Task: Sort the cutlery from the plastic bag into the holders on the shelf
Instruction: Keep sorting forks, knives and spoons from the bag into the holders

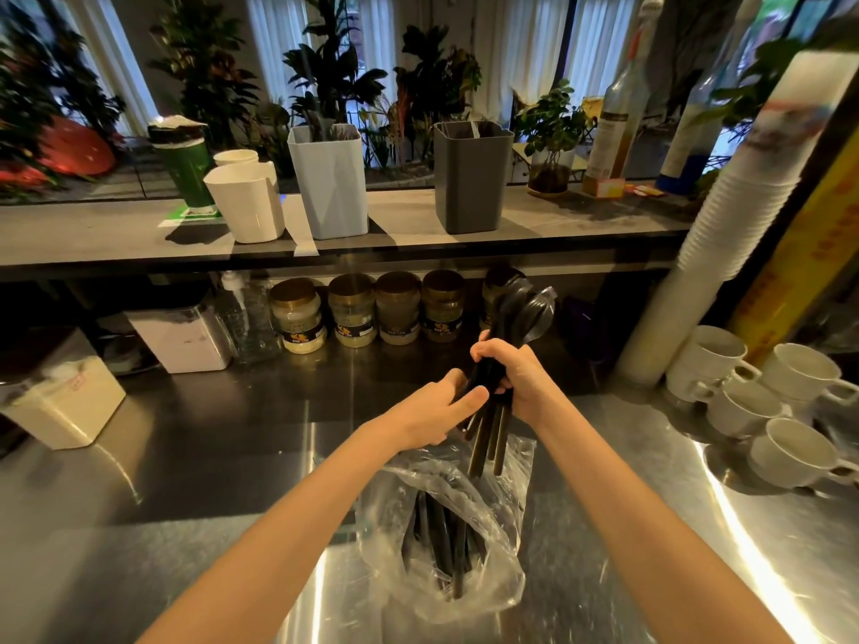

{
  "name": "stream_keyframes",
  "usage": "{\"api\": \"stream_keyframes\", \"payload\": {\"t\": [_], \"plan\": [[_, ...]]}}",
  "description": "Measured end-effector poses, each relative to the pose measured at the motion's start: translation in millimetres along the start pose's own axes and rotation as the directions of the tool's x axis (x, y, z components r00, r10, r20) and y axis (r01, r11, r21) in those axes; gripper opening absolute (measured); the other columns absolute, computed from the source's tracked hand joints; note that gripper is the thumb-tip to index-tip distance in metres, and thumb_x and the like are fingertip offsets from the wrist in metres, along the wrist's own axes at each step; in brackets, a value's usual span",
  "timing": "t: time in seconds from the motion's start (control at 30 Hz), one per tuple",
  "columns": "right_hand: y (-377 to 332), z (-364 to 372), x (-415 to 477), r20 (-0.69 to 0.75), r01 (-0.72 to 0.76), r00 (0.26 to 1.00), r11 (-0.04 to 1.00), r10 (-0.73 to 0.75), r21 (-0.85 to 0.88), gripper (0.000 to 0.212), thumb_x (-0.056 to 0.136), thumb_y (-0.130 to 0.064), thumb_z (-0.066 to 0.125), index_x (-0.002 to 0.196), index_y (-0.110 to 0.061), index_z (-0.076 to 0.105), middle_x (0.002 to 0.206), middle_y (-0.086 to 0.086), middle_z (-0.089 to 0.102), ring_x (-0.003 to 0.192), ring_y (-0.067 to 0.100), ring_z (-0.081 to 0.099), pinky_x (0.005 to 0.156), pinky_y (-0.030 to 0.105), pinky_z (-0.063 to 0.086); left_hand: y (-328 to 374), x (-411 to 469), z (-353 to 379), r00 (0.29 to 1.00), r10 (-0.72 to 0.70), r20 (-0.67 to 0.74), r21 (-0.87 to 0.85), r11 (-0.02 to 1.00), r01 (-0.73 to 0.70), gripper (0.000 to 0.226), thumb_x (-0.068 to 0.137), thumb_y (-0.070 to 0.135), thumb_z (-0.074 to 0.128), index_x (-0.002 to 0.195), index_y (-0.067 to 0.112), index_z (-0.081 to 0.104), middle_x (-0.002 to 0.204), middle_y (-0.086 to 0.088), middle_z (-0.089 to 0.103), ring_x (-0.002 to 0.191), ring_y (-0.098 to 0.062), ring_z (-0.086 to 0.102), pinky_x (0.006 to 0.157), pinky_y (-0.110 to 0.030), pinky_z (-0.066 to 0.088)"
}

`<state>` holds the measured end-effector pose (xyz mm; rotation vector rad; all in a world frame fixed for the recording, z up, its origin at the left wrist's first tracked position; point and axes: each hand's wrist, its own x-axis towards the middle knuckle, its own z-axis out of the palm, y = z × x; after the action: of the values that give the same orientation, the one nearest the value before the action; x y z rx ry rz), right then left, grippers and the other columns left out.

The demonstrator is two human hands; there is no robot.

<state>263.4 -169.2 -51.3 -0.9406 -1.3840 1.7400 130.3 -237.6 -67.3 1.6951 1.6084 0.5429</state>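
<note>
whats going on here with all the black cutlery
A person is sorting cutlery at a steel counter. Their right hand grips a bunch of black spoons, bowls up, and the left hand holds the handles lower down. More dark cutlery sits in the open plastic bag below. The white holder, blue holder and grey holder stand on the shelf behind.

Brushed steel surface (650,527) under the plastic bag (502,574), shiny, streaked with glare. The bag is thin clear film, crinkled and glossy. Just above the bag, the spoons (525,313) look dark and smooth, with a soft sheen on the bowls. Beyond the bag, the white holder (251,202), pale blue holder (330,178) and grey holder (469,178) are matt plastic. Right of the bag, white cups (790,453), glazed and glossy.
</note>
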Motion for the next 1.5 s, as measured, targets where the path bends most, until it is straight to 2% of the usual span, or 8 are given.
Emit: {"api": "stream_keyframes", "payload": {"t": [0.13,0.23,0.37,0.8,1.07,1.23,1.37,1.5], "plan": [[-10.3,1.7,-0.4,0.059,0.124,0.992,0.96,-0.113,-0.249,0.015,0.075,-0.014,0.06,0.063,-0.014,0.051,0.063,-0.001,0.044,0.059,0.009,0.043,0.048,0.02,0.031,-9.5,1.0,-8.7,0.975,-0.058,-0.216,-0.257,0.966,0.001,0.029,0.095,0.045,0.044,0.092,0.016,0.042,0.08,-0.008,0.059,0.052,-0.005,0.041,0.051,-0.019,0.034],[-13.8,9.1,4.1,-0.006,0.149,0.985,0.881,-0.17,-0.45,0.012,0.081,-0.009,0.067,0.071,-0.014,0.061,0.07,-0.002,0.059,0.071,0.011,0.056,0.06,0.02,0.042,6.1,1.9,-16.6,0.929,-0.098,-0.357,-0.479,0.873,-0.092,0.035,0.09,0.039,0.055,0.111,0.012,0.047,0.097,-0.009,0.056,0.057,-0.01,0.048,0.047,-0.017,0.04],[-4.0,19.7,8.5,0.035,0.131,0.991,0.851,-0.131,-0.508,0.035,0.081,-0.008,0.069,0.115,-0.005,0.059,0.112,0.014,0.064,0.107,0.027,0.06,0.091,0.036,0.05,33.2,12.1,-19.2,0.905,-0.15,-0.398,-0.416,0.909,-0.032,0.062,0.081,0.042,0.067,0.133,0.017,0.044,0.123,0.001,0.056,0.114,-0.023,0.055,0.091,-0.035,0.046],[6.3,30.2,7.2,-0.134,-0.011,0.963,0.46,-0.235,-0.888,0.055,0.084,-0.035,0.067,0.126,-0.01,0.042,0.109,0.006,0.065,0.096,0.027,0.064,0.071,0.031,0.048,35.1,21.6,-7.6,0.805,-0.303,-0.511,-0.669,0.728,-0.15,0.043,0.076,0.024,0.077,0.113,0.011,0.06,0.097,-0.001,0.067,0.086,-0.014,0.064,0.05,-0.018,0.048],[-3.0,26.5,8.9,-0.016,0.054,0.995,0.659,-0.101,-0.75,0.053,0.073,-0.021,0.077,0.115,-0.011,0.045,0.104,0.003,0.059,0.093,0.019,0.06,0.077,0.031,0.052,26.8,19.7,-15.2,0.816,-0.311,-0.487,-0.731,0.657,-0.186,0.022,0.087,0.02,0.066,0.108,0.015,0.062,0.096,-0.004,0.068,0.086,-0.019,0.066,0.07,-0.033,0.052],[-6.3,20.4,8.3,0.095,0.065,0.995,0.79,-0.008,-0.61,0.047,0.07,-0.018,0.079,0.108,-0.016,0.051,0.104,0.002,0.061,0.096,0.016,0.059,0.078,0.023,0.049,22.1,13.4,-22.0,0.87,-0.326,-0.369,-0.802,0.585,-0.121,0.003,0.089,0.021,0.064,0.092,0.022,0.063,0.088,-0.009,0.067,0.054,-0.011,0.058,0.051,-0.029,0.047],[-6.5,15.0,7.0,0.169,0.053,0.985,0.866,0.037,-0.497,0.047,0.072,-0.03,0.079,0.111,-0.017,0.057,0.106,0.0,0.065,0.098,0.014,0.062,0.09,0.03,0.049,19.8,12.3,-26.2,0.887,-0.288,-0.36,-0.814,0.561,-0.149,0.013,0.09,0.015,0.061,0.103,0.017,0.063,0.097,-0.004,0.069,0.093,-0.025,0.067,0.073,-0.034,0.055],[-5.9,8.8,1.3,0.11,-0.038,0.99,0.93,0.083,-0.364,0.033,0.083,-0.034,0.069,0.111,-0.021,0.058,0.086,0.005,0.06,0.056,0.007,0.047,0.048,0.019,0.036,19.4,9.1,-34.5,0.863,-0.327,-0.386,-0.798,0.588,-0.134,0.015,0.088,0.018,0.064,0.102,0.012,0.063,0.09,-0.003,0.065,0.056,-0.008,0.051,0.041,-0.014,0.038]]}}
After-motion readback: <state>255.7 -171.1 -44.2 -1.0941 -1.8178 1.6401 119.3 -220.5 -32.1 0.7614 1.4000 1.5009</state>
